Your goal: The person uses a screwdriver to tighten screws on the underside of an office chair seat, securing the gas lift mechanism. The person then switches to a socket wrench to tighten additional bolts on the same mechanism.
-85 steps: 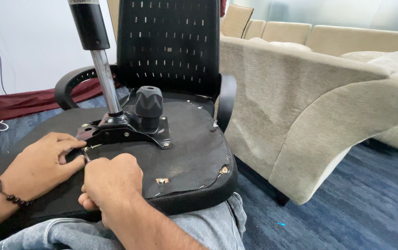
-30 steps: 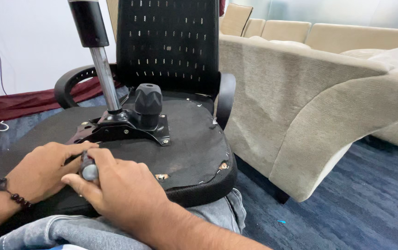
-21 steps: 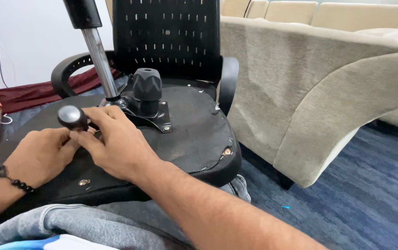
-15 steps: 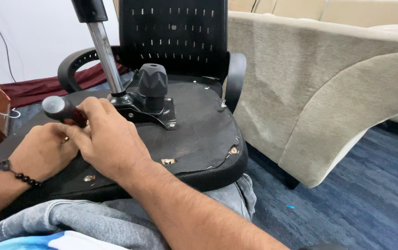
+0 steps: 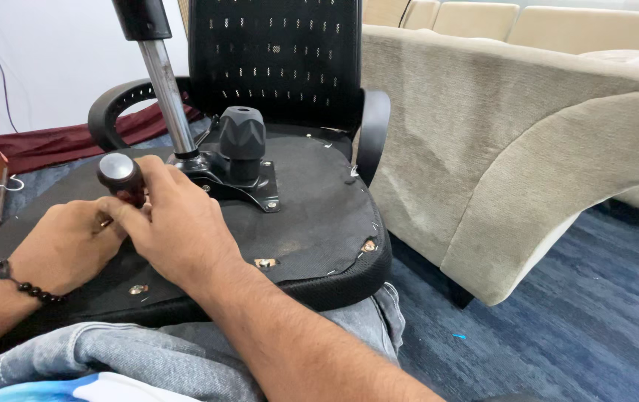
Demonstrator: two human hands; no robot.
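The fingers (image 5: 135, 216) of the right hand (image 5: 178, 231) are wrapped round the dark, round-capped handle of a screwdriver (image 5: 120, 177), held upright. The left hand (image 5: 66, 246) sits just beside it, its fingers curled down near the tool's foot; the tip itself is hidden between the two hands, so I cannot tell what it bears on.

Both hands rest on the underside of the overturned black office chair seat (image 5: 312, 216), which lies across the person's lap. Just beyond stand the black metal mounting plate (image 5: 234, 182), its ribbed black knob (image 5: 242, 138) and the chrome gas-lift column (image 5: 167, 93).

It looks like a fastener at the plate's near edge is being worked. The next turn would need steady downward pressure with the shaft kept plumb.
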